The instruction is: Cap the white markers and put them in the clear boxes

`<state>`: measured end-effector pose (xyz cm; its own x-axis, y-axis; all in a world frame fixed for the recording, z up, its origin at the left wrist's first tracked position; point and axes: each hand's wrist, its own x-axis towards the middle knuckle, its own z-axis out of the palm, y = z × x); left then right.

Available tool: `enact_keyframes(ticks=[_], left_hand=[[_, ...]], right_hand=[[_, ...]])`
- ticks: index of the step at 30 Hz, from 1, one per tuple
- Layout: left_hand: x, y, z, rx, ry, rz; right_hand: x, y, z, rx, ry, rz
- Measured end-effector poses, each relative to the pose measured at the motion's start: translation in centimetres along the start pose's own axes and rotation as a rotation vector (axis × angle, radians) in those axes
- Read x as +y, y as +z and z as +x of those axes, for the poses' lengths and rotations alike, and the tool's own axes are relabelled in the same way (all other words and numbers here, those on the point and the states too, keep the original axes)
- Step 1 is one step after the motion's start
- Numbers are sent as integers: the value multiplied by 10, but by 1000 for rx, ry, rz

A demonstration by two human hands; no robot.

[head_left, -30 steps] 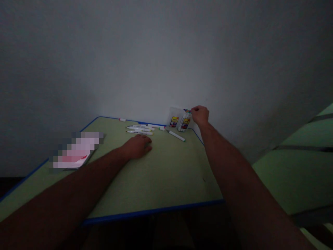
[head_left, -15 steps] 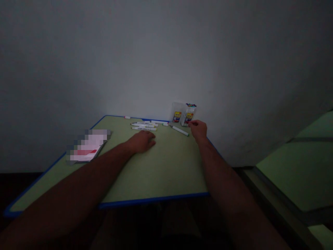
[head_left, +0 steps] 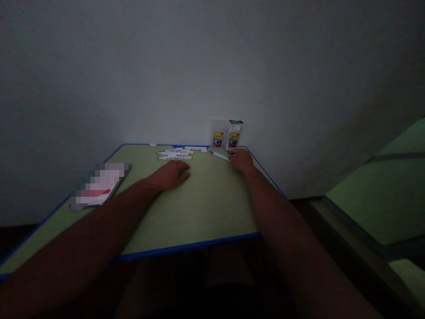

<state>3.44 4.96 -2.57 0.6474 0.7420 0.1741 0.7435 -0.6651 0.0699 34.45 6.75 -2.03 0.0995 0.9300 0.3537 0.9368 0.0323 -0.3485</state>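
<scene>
My left hand (head_left: pixel 172 174) lies on the table with its fingers loosely apart, just in front of several white markers (head_left: pixel 175 157) with yellowish ends; nothing is in it. At the far right, my right hand (head_left: pixel 241 160) has its fingers round the right end of an uncapped white marker (head_left: pixel 220 155), which lies slantwise on the table, dark tip to the left. Behind that hand stands a clear case filled with markers (head_left: pixel 234 135), their coloured ends up. Beside it is another clear case (head_left: pixel 218 134) with a yellow label and no markers visible inside.
A pinkish-white booklet (head_left: pixel 101 184), partly blurred out, lies on the left of the pale green table (head_left: pixel 192 217) with blue edging. A cap with a red end (head_left: pixel 152 145) and a green-ended cap (head_left: pixel 203 150) lie at the back, near the wall (head_left: pixel 172 79).
My right hand has come down from the top of the filled case, past its side, to the uncapped marker. My left hand has stayed in place on the table. The view has shifted slightly.
</scene>
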Motion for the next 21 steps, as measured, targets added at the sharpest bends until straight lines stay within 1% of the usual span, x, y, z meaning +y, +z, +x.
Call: enact_keyframes(ticks=[3,5,12,16,21], left_hand=[[1,-1,0,-2,-10,0],[1,-1,0,0,-15,-3],[-1,1,-1,18,-5,-10],[-2,1,0,29,3,-16],[-1,1,1,24,-1,-23]], right_hand=[[-2,2,-3,-100,-53,-54],[-3,2,-4,-129,-62,-70],[-6,1,-2,-48,-45,-55],[-5,3,-2,-77,-62,-62],[-7,3,-3,-90,-23,-65]])
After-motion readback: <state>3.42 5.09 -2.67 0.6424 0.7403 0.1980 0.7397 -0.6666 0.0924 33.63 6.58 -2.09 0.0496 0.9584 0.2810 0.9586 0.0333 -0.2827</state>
